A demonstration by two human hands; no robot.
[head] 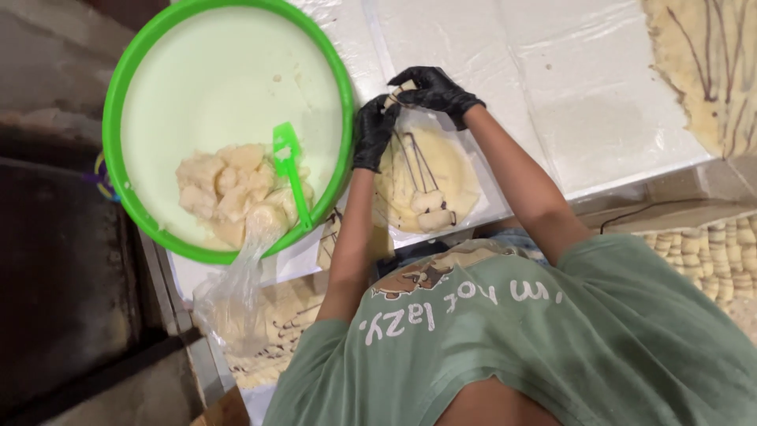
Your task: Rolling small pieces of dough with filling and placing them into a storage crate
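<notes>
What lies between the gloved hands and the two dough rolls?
Head view: only the thin round dough sheet with dark lines, between the dough rolls and the left hand and right hand, which pinch a small dough piece.

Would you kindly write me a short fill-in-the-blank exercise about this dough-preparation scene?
1. The left hand and right hand wear ___ gloves.
2. The colour of the basin holding the dough chunks is ___.
3. The small dough piece is pinched by ___ hands.
4. The green scraper lies inside the ___.
Missing words: black; green; both; basin.
</notes>
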